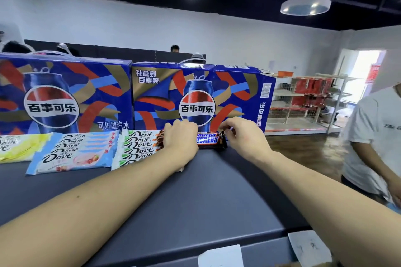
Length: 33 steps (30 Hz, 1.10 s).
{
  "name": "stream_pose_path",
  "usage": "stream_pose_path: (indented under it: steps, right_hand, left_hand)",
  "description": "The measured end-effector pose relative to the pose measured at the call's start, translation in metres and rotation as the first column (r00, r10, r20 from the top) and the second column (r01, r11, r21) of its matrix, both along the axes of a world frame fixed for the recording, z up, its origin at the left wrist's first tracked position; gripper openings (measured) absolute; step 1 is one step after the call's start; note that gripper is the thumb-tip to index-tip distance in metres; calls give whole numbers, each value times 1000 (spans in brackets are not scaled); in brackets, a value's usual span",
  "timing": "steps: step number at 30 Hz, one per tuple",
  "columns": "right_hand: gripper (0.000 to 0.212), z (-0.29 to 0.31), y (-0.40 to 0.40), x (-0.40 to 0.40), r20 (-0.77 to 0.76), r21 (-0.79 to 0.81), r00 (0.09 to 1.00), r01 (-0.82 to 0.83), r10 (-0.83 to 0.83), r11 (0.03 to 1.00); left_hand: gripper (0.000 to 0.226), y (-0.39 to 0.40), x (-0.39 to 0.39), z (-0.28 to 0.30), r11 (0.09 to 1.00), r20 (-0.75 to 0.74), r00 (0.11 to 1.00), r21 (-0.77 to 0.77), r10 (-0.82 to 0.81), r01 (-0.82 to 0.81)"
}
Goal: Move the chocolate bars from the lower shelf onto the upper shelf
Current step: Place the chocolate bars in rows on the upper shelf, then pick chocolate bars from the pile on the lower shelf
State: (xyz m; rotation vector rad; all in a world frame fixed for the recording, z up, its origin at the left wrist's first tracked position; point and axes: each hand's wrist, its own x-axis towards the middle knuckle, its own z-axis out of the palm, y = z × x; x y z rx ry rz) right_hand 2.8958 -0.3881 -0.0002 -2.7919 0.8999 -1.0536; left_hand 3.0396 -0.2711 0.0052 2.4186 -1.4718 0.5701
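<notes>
Snickers bar (209,139), frame centre, on dark upper shelf (217,191) against Pepsi box (199,95). Left hand (181,136), fingers curled over its left end; right hand (240,134) pinches the right end, likely squaring it beside Dove bars (138,147).

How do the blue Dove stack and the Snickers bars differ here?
The blue Dove stack is pale blue and fanned out, untouched; the Snickers bars are dark brown, held between the left hand and right hand. The Dove stack lies far left, the Snickers far right. Both rest on the dark shelf.
</notes>
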Motion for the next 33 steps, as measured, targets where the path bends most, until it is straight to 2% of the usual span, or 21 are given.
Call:
stream_pose_path:
  steps: [7, 12, 20, 23, 27, 33]
  right_hand:
    - [20, 1, 18, -5, 0, 52, 999, 41, -41, 998]
    - [17, -2, 43, -7, -11, 112, 999, 43, -42, 993]
    - [25, -7, 120, -23, -33, 170, 999, 32, -27, 985]
    - [28, -12, 160, -34, 16, 191, 1000, -12, 9, 982]
    - [19, -28, 228, -52, 154, 99, 987, -66, 50, 993]
    - [22, -58, 319, -70, 187, 134, 977, -131, 105, 982]
  left_hand:
    - [39, 4, 2, 8, 997, -56, 996, 11, -73, 74]
    - [35, 38, 3, 17, 977, -112, 978, -142, -173, 157]
    - [29, 133, -4, 15, 984, -76, 990, -144, -116, 104]
    - [29, 174, -15, 10, 984, -75, 993, -162, -92, 79]
    - [27, 234, -38, -1, 983, -107, 990, -168, -92, 73]
    - [24, 319, -74, -28, 991, -56, 997, -125, -61, 54]
